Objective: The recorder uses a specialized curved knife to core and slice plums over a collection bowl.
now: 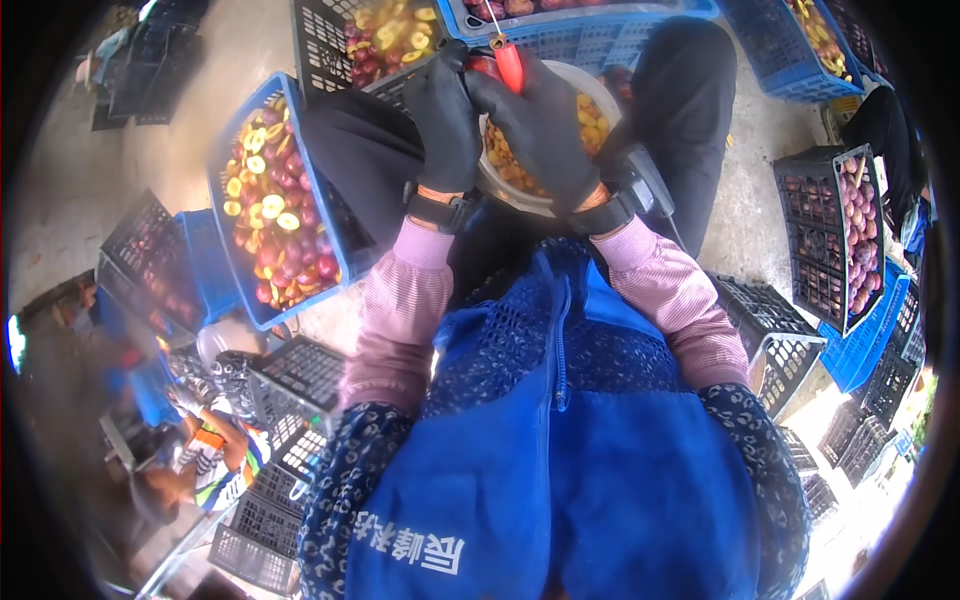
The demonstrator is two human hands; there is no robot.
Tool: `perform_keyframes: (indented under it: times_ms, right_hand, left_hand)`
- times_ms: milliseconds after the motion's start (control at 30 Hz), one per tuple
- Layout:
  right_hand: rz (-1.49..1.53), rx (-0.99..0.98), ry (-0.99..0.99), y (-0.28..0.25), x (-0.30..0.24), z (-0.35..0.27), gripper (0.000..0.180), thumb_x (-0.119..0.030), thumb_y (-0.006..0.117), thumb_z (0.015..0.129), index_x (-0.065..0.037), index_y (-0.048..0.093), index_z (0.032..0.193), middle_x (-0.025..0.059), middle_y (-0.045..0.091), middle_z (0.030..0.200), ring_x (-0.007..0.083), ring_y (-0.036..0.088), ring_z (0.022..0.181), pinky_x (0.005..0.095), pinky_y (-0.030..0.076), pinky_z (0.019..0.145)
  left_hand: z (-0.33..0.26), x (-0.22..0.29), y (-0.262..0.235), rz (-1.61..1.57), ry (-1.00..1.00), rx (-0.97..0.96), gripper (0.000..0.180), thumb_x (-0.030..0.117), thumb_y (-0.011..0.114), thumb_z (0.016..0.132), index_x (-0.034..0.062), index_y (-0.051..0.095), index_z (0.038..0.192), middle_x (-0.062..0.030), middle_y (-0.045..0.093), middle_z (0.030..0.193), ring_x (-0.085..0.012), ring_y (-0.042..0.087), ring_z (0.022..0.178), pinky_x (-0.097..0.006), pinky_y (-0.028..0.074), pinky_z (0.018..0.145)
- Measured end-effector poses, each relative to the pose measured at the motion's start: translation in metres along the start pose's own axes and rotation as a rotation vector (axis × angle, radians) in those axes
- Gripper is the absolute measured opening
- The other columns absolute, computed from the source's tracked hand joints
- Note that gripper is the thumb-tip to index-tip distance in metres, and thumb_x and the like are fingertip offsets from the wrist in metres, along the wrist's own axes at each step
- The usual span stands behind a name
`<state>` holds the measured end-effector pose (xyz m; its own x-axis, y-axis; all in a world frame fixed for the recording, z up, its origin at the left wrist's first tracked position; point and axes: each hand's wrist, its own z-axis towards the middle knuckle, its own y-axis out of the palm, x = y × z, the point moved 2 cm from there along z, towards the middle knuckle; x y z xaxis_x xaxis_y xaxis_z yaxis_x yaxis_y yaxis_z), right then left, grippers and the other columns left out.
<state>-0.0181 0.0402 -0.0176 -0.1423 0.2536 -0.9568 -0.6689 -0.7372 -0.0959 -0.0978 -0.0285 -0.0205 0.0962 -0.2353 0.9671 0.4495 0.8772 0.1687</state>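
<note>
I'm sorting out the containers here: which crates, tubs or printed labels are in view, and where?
Blue crate: person's left, tilted, halved yellow and red fruit.
Black crate: right, upright, purple-red fruit.
Pale tub: under the gloved left hand and right hand, holding cut fruit.
Apron print: white characters on blue cloth, bottom.

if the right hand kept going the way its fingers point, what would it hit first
Most likely the blue plastic crate of reddish fruit just beyond the black-gloved right hand, which holds a red-handled tool. Depth is unclear, so it might pass above the rim.
</note>
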Motion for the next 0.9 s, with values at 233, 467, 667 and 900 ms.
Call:
perform_keyframes:
  times_ms: [233,467,667,900]
  right_hand:
    - [0.440,0.127,0.202,0.007,-0.003,-0.004,0.025,-0.017,0.065,0.083,0.005,0.061,0.093,0.0077,0.063,0.076,0.0109,0.057,0.069,0.0272,0.048,0.063]
    - [0.609,0.170,0.235,0.008,0.002,-0.009,0.020,-0.013,0.060,0.086,0.006,0.064,0.090,0.0046,0.062,0.079,0.0091,0.056,0.070,0.0254,0.047,0.064]
    - [0.641,0.158,0.389,0.000,-0.002,-0.016,0.020,-0.015,0.058,0.087,0.004,0.065,0.089,0.0017,0.060,0.075,0.0080,0.055,0.068,0.0241,0.045,0.060]
    - [0.700,0.122,0.527,0.004,0.002,-0.019,0.027,-0.034,0.054,0.093,-0.008,0.061,0.086,-0.0028,0.049,0.060,0.0034,0.039,0.043,0.0197,0.029,0.040]
  left_hand:
    - [0.002,-0.007,0.001,0.124,0.069,0.110,0.026,0.012,0.055,0.088,-0.0062,0.063,0.070,-0.0007,0.052,0.055,-0.0072,0.044,0.050,-0.026,0.035,0.049]
    - [0.001,-0.009,0.003,0.342,0.201,0.088,0.027,0.014,0.054,0.087,-0.0081,0.062,0.075,-0.0048,0.055,0.057,-0.0094,0.046,0.054,-0.030,0.038,0.052]
    - [0.001,-0.010,0.001,0.524,0.312,0.043,0.029,0.018,0.052,0.089,-0.0059,0.063,0.078,-0.0093,0.058,0.060,-0.0107,0.049,0.056,-0.032,0.041,0.055]
    - [0.002,-0.008,0.001,0.717,0.437,-0.017,0.026,0.019,0.051,0.088,0.0010,0.063,0.075,-0.0179,0.060,0.065,-0.0364,0.057,0.058,-0.041,0.043,0.055]
